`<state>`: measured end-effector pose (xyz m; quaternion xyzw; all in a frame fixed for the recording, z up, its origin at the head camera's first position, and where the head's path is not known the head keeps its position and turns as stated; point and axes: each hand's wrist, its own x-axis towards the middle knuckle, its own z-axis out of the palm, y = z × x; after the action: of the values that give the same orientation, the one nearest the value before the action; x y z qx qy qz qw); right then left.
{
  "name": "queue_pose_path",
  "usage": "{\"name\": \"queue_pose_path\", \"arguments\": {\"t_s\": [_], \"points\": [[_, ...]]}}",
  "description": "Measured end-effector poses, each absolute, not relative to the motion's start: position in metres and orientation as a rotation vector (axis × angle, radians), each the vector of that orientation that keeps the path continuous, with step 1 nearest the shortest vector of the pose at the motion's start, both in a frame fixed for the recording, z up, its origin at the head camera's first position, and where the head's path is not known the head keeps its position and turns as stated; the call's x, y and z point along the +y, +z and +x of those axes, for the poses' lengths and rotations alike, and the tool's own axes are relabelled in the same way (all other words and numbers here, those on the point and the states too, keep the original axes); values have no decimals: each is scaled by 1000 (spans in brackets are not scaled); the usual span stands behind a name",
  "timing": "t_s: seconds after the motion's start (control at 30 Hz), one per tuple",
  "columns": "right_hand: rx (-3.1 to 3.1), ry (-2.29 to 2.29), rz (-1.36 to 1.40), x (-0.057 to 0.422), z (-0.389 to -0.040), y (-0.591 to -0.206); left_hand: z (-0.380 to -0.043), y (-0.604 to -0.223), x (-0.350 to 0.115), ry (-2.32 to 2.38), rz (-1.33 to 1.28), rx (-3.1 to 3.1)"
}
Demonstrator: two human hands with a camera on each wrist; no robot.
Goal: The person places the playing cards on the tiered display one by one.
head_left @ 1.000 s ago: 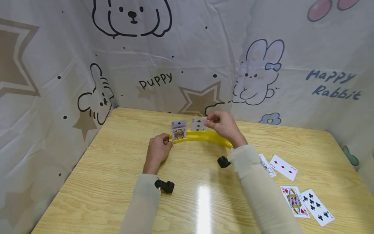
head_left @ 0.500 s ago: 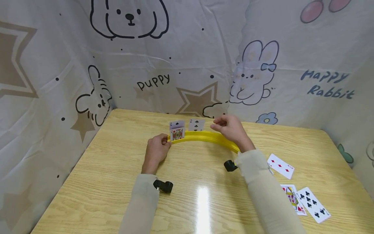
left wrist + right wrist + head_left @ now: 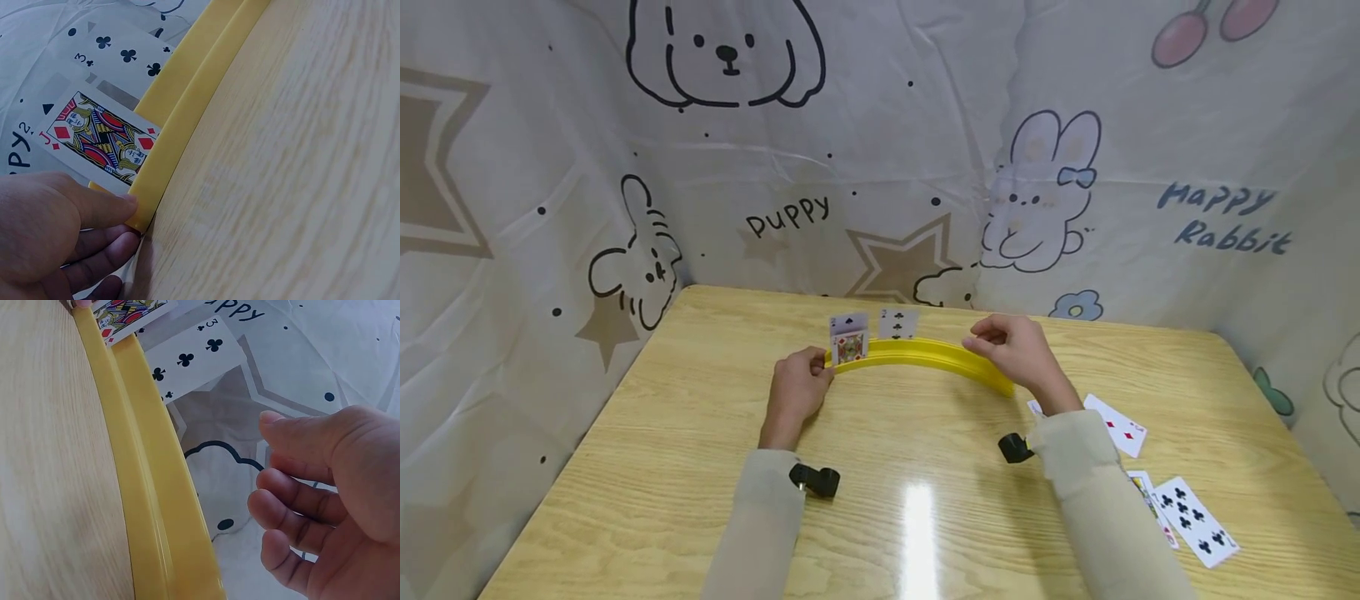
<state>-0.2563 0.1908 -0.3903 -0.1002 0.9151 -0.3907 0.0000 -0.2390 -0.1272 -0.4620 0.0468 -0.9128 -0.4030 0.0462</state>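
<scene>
Head view, foreground: two cream cloth sleeves [image 3: 752,517] reach over a pale wood-grain table [image 3: 865,454], glossy where light strikes it.
Table, right side: we see a clubs card [image 3: 1195,521] overlapping a face card [image 3: 1152,502] and, farther back, a diamonds card [image 3: 1123,429] partly hidden by a sleeve, all flat and face up.
Left hand [image 3: 793,387]: thumb and fingers pinch the left end of the yellow rack [image 3: 925,352].
Right hand [image 3: 1018,354]: fingers loosely bent, thumb slightly apart, poised near the rack's right half.
Rack, shape: a smooth, grooved arc bowed away from us, set on the table between the hands.
Rack, front: the jack of diamonds [image 3: 100,134] stands beside the pinching thumb.
Rack, rear: the two of spades [image 3: 850,322] peeks over the jack; the three of clubs [image 3: 898,324] stands to its right, lower edge hidden.
Backdrop [image 3: 865,125]: creased pale fabric printed with cartoon animals, stars and lettering.
</scene>
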Motion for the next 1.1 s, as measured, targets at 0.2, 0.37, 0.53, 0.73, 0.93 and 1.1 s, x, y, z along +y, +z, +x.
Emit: {"name": "queue_pose_path", "arguments": {"t_s": [0.2, 0.37, 0.53, 0.73, 0.93, 1.1], "points": [[2858, -1218, -280, 198, -245, -392, -239, -464, -128, -1224, 141, -2790], [2869, -1200, -279, 207, -238, -395, -239, -464, -128, -1217, 122, -2786], [2883, -1149, -244, 217, -233, -398, -239, -462, -127, -1231, 122, -2779], [2874, -1134, -217, 230, -226, -402, -238, -461, -127, -1251, 119, -2783], [2882, -1098, -226, 240, -221, -404, -239, -461, -127, -1250, 112, -2769], [2896, -1052, -234, 249, -217, -405, -239, -461, -127, -1247, 124, -2772]]}}
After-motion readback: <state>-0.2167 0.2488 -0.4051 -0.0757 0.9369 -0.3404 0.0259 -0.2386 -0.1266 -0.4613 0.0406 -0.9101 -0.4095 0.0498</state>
